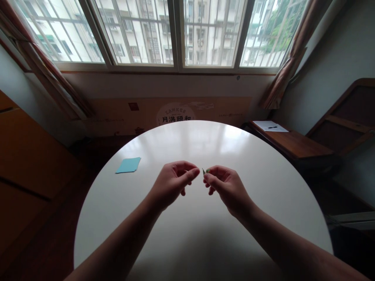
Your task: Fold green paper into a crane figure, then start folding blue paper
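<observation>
Both my hands are raised over the middle of a round white table (263, 187). My right hand (224, 185) pinches a tiny green folded piece (205, 171) between thumb and fingertips. A few centimetres to its left, my left hand (172, 181) has its fingers curled in a pinch, and whether anything is in them does not show. A light blue sheet of paper (128, 165) lies flat on the table to the left, apart from both hands.
A wooden side desk (295, 142) at the right carries white papers (270, 126) and a pen. A wide barred window (175, 31) with curtains fills the far wall. Wooden furniture (26, 156) stands at the left.
</observation>
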Motion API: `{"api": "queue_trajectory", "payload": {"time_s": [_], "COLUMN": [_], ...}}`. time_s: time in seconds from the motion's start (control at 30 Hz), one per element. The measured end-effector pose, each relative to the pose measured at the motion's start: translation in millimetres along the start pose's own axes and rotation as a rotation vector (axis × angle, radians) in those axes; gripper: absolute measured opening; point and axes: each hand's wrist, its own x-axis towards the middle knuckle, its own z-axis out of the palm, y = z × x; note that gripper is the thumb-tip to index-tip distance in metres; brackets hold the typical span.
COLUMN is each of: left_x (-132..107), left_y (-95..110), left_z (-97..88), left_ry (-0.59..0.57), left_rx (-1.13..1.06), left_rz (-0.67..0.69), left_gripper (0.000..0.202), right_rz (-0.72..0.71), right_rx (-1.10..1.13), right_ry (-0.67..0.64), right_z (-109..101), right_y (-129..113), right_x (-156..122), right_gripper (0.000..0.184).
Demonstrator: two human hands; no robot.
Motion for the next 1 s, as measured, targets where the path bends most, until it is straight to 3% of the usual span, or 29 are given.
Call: {"api": "queue_trajectory", "payload": {"time_s": [0.13, 0.33, 0.5, 0.67, 0.77, 0.87, 1.0], "left_x": [-0.8, 2.3, -0.6, -0.1, 3.5, 6.5, 6.7], "left_y": [-2.7, 3.1, 1.1, 0.3, 3.2, 5.7, 3.4], "left_z": [2.3, -14.4, -14.9, -18.1, -28.9, -37.3, -31.4], "left_ry": [-0.140, -0.365, -0.418, -0.456, -0.409, -0.247, -0.090], "left_rx": [0.067, 0.232, 0.373, 0.387, 0.311, 0.186, 0.110], "left_rz": [0.000, -0.033, 0.005, -0.033, -0.034, 0.043, 0.130], "left_gripper": [0.022, 0.015, 0.006, 0.008, 0.003, 0.008, 0.019], "right_rz": [-0.025, 0.042, 0.053, 0.060, 0.062, 0.102, 0.213], "right_rx": [-0.115, -0.275, -0.348, -0.361, -0.366, -0.267, -0.034], "right_ry": [-0.075, -0.310, -0.449, -0.446, -0.393, -0.332, -0.272], "right_z": [-0.1, -10.1, -14.9, -11.9, -14.5, -18.4, -18.0], "right_y": [-4.8, -10.3, -8.9, -9.0, -10.2, -11.5, -11.3], "right_x": [-1.8, 1.7, 3.8, 1.4, 3.6, 7.9, 10.3], "right_gripper": [0.021, 0.025, 0.021, 0.008, 0.006, 0.009, 0.022]}}
